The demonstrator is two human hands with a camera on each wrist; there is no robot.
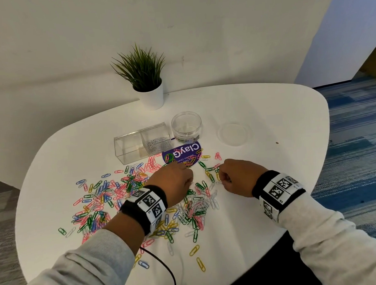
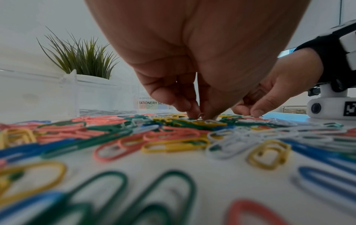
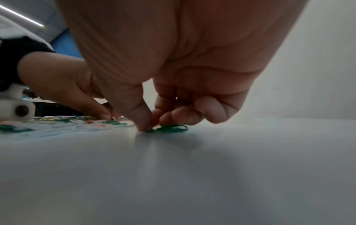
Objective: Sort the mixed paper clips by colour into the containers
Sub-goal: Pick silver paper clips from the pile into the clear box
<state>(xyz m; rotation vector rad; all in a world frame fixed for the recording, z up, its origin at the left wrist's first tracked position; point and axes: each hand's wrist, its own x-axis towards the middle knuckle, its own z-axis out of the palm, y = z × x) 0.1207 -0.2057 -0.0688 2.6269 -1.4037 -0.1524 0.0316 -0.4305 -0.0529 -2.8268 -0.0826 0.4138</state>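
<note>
Paper clips (image 1: 112, 200) scattered under left hand (image 1: 173, 183), pinching silver clip (image 2: 201, 116); right hand (image 1: 237, 177) pinches green clip (image 3: 169, 127).

A rounded white table (image 1: 267, 109) carries scattered coloured paper clips (image 1: 99, 201). Also on it stand a clear two-compartment box (image 1: 143, 141), a clear round jar (image 1: 186, 126), a potted plant (image 1: 147, 84) and a purple sticker (image 1: 182, 156).
</note>
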